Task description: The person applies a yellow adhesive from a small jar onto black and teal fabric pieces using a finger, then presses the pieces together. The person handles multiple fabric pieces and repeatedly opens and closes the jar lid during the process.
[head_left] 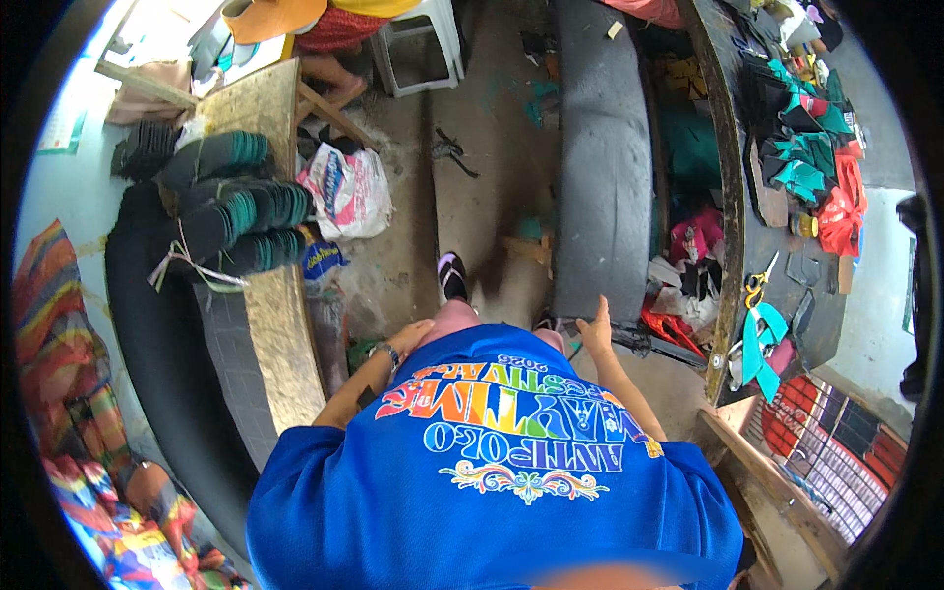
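My left hand [408, 339], with a watch on its wrist, lies on my bare thigh at the hem of my blue shirt [492, 393]. Its fingers look stretched out, and nothing shows in them. My right hand [596, 329] hangs beside my other leg with fingers apart, holding nothing. It is nearest to the end of a long bench [602, 177] with a dark grey padded top. On a wooden table [280, 324] to my left lie several bundles of black and green sole-shaped pieces [241, 211], some tied with string.
A white plastic bag [346, 192] hangs by the left table. Ahead stands a white stool [418, 49], near another person's leg [334, 84]. The right worktable [723, 197] bears green and black scraps [806, 162] and yellow-handled scissors [757, 285]. Cloth scraps [693, 285] lie beneath it.
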A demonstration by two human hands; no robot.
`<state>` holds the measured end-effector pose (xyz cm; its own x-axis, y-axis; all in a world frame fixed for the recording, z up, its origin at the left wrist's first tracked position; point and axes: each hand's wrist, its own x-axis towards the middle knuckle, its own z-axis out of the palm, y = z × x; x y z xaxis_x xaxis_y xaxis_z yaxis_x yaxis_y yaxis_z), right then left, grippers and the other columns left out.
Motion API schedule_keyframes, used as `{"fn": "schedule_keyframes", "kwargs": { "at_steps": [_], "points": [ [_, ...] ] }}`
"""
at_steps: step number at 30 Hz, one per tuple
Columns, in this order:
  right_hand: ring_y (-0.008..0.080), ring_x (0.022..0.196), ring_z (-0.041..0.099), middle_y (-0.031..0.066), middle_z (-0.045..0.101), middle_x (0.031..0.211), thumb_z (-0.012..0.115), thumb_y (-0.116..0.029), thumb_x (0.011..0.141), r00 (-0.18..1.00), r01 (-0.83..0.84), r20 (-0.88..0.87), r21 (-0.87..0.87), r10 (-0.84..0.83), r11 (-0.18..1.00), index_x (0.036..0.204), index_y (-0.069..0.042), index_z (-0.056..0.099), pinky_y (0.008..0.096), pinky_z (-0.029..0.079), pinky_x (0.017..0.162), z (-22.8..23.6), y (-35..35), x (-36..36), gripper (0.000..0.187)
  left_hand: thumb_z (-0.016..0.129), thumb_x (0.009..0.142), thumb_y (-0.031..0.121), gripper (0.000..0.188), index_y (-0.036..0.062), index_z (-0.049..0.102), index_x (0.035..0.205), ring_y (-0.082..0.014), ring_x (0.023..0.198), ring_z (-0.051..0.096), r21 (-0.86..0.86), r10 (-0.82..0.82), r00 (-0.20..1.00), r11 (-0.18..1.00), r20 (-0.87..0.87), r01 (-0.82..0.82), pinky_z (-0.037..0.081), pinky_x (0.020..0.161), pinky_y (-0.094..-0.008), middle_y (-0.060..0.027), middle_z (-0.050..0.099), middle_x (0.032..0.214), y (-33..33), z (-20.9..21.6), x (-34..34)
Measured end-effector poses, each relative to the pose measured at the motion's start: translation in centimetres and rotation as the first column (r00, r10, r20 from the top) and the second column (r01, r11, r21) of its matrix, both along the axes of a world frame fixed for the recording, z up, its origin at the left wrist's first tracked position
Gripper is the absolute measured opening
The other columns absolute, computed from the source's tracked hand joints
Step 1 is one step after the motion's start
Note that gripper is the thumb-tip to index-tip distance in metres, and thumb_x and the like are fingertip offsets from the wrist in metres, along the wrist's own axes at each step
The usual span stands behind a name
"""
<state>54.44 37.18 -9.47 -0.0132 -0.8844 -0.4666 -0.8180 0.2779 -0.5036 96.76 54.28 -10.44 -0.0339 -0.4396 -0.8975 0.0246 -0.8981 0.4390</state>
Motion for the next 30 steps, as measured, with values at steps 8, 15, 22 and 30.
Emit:
{"fn": "schedule_keyframes", "kwargs": {
  "at_steps": [8, 15, 22, 30],
  "points": [
    [0.0425, 0.118, 0.059, 0.027, 0.058, 0.13, 0.073, -0.014, 0.083, 0.998, -0.055, 0.01, 0.167, 0.054, 0.984, 0.156, -0.021, 0.014, 0.0449, 0.048, 0.099, 1.2, -10.4, 10.2, 0.094, 0.059, 0.098, 0.027, 0.029, 0.0056, 0.068, 0.117, -0.0134, 0.084, 0.066, -0.034, 0.161, 0.985, 0.987, 0.06, -0.159, 0.051, 0.07, -0.0249, -0.0078, 0.068, 0.098, -5.5, -0.8, 8.0],
    [0.0448, 0.12, 0.056, 0.0283, 0.051, 0.136, 0.073, -0.016, 0.082, 0.987, -0.097, -0.112, 0.145, 0.113, 0.985, 0.156, -0.021, 0.012, 0.0507, 0.047, 0.1, -0.4, -19.4, 12.6, 0.096, 0.067, 0.092, 0.033, 0.028, 0.0073, 0.076, 0.086, -0.0099, 0.046, 0.052, -0.197, 0.029, 0.955, 0.98, 0.295, 0.031, 0.042, 0.046, -0.0271, -0.0019, 0.06, 0.06, -18.6, 2.2, 11.6],
    [0.0451, 0.113, 0.06, 0.0294, 0.057, 0.126, 0.071, -0.017, 0.084, 0.981, -0.15, -0.103, 0.126, 0.163, 0.981, 0.156, -0.019, 0.009, 0.0516, 0.05, 0.094, -1.6, -34.0, 13.7, 0.095, 0.066, 0.094, 0.03, 0.024, 0.0087, 0.075, 0.088, -0.0104, 0.05, 0.049, -0.284, -0.128, 0.817, 0.898, 0.563, 0.337, 0.038, 0.048, -0.0295, -0.0014, 0.058, 0.058, -34.5, 1.5, 13.7],
    [0.045, 0.102, 0.065, 0.0313, 0.066, 0.111, 0.07, -0.017, 0.084, 0.965, -0.251, -0.038, 0.16, 0.26, 0.955, 0.155, -0.017, 0.016, 0.0523, 0.051, 0.09, 0.9, -51.9, 15.0, 0.089, 0.063, 0.092, 0.024, 0.026, 0.007, 0.069, 0.111, -0.0253, 0.096, 0.07, -0.341, -0.014, 0.924, 0.927, 0.383, 0.156, 0.052, 0.089, -0.0387, -0.0173, 0.074, 0.102, -54.6, 5.7, 13.5]
  ]
}}
